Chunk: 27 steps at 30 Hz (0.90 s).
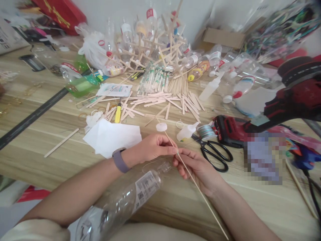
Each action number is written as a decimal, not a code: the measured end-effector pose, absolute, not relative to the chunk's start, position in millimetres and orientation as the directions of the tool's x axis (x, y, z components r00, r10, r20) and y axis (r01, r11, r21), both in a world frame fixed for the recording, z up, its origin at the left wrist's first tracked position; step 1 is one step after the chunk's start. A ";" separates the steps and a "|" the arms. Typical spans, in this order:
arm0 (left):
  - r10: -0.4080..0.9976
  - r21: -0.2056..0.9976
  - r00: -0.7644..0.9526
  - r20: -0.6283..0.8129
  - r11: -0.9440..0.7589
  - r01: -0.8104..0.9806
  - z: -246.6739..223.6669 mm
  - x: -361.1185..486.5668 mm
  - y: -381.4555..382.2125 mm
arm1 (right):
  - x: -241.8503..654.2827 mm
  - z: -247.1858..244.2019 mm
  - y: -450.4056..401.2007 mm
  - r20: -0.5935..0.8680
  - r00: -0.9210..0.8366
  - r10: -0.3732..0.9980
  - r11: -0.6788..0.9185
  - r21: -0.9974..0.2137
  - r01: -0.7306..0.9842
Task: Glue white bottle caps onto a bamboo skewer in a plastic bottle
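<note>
My left hand (152, 147), with a watch (120, 159) on its wrist, pinches a thin wooden skewer (204, 198) between thumb and fingertips. My right hand (200, 167) is closed on the same skewer right beside it, the fingertips of both hands nearly meeting. A small greenish spot shows on the stick at the pinch; I cannot make out what it is. At the skewer's far end sits a whitish bottle cap (161, 127). Below my left forearm a clear plastic bottle (122, 204) lies tilted, its neck towards my right hand.
Scissors (217, 154), a thread spool (207, 132) and a glue bottle (187, 131) lie right of centre, near a red-black power tool (229, 130). White paper (112, 135), a yellow-handled screwdriver (117, 113) and wooden sticks (160, 99) lie ahead. Several plastic bottles crowd the back.
</note>
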<state>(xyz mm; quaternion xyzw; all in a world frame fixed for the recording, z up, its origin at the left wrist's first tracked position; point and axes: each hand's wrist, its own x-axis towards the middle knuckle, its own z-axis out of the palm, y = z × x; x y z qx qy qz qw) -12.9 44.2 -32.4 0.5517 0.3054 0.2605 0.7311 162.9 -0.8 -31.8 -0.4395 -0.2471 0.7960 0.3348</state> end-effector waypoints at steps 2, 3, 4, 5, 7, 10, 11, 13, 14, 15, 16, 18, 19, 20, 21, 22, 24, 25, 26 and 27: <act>0.723 0.973 0.672 -0.159 0.228 -0.016 -33.3 -13.4 44.9 | 163.6 -30.6 -0.8 -0.505 -0.333 0.796 -0.594 -0.760 -0.266; 0.730 0.976 0.664 -0.164 0.216 0.004 -33.0 -13.6 45.1 | 163.9 -30.6 -0.8 -0.488 -0.306 0.818 -0.562 -0.792 -0.238; 0.738 0.977 0.650 -0.179 0.211 0.031 -32.3 -13.8 45.1 | 164.1 -31.0 -0.8 -0.467 -0.276 0.840 -0.526 -0.825 -0.206; 0.747 0.975 0.632 -0.205 0.214 0.062 -31.3 -13.9 45.0 | 164.2 -31.9 -1.0 -0.439 -0.243 0.865 -0.483 -0.860 -0.166; 0.770 0.963 0.580 -0.266 0.241 0.121 -29.4 -13.7 44.3 | 164.8 -34.4 -1.6 -0.360 -0.174 0.916 -0.374 -0.926 -0.050; 0.797 0.944 0.507 -0.329 0.285 0.165 -28.3 -12.5 43.0 | 166.4 -37.3 -3.7 -0.179 -0.080 0.981 -0.158 -0.963 0.219; 0.800 0.940 0.493 -0.342 0.298 0.168 -28.4 -11.9 42.7 | 166.9 -37.8 -4.5 -0.099 -0.075 0.992 -0.070 -0.943 0.327; 0.801 0.933 0.477 -0.361 0.316 0.175 -28.9 -10.7 42.4 | 167.3 -38.4 -6.1 0.074 -0.120 0.990 0.127 -0.843 0.522; 0.803 0.931 0.472 -0.365 0.318 0.179 -29.2 -10.0 42.5 | 167.0 -38.7 -6.7 0.159 -0.166 0.973 0.227 -0.769 0.597; 0.805 0.931 0.467 -0.365 0.316 0.183 -29.4 -9.4 42.5 | 166.3 -39.0 -7.3 0.237 -0.213 0.948 0.319 -0.684 0.656; 0.809 0.931 0.462 -0.364 0.313 0.185 -29.6 -8.8 42.6 | 165.2 -39.4 -7.7 0.306 -0.256 0.917 0.394 -0.592 0.703; 0.811 0.929 0.452 -0.371 0.321 0.187 -29.9 -7.6 42.5 | 162.2 -40.1 -8.0 0.417 -0.317 0.852 0.485 -0.400 0.778; 0.810 0.926 0.449 -0.378 0.329 0.186 -30.1 -7.0 42.4 | 160.6 -40.5 -8.0 0.456 -0.340 0.822 0.504 -0.306 0.808; 0.806 0.923 0.449 -0.386 0.338 0.186 -30.4 -6.5 42.2 | 159.1 -40.7 -7.8 0.483 -0.362 0.797 0.510 -0.219 0.832; 0.802 0.920 0.450 -0.393 0.344 0.189 -30.8 -6.0 42.0 | 157.8 -40.8 -7.6 0.499 -0.382 0.778 0.508 -0.143 0.849; 0.800 0.917 0.450 -0.398 0.348 0.193 -31.4 -5.5 41.9 | 156.7 -40.8 -7.3 0.511 -0.401 0.760 0.505 -0.077 0.859; 0.798 0.915 0.449 -0.403 0.352 0.196 -32.9 -4.7 41.8 | 155.3 -40.7 -6.8 0.526 -0.434 0.731 0.497 0.024 0.867; 0.799 0.915 0.446 -0.404 0.356 0.192 -33.7 -4.4 41.9 | 154.9 -40.7 -6.7 0.534 -0.444 0.720 0.492 0.060 0.869; 0.800 0.914 0.441 -0.407 0.361 0.187 -34.5 -4.1 42.1 | 154.7 -40.6 -6.7 0.539 -0.450 0.712 0.484 0.088 0.870; 0.801 0.912 0.437 -0.409 0.367 0.181 -35.2 -3.8 42.3 | 154.5 -40.7 -6.8 0.542 -0.453 0.708 0.475 0.109 0.873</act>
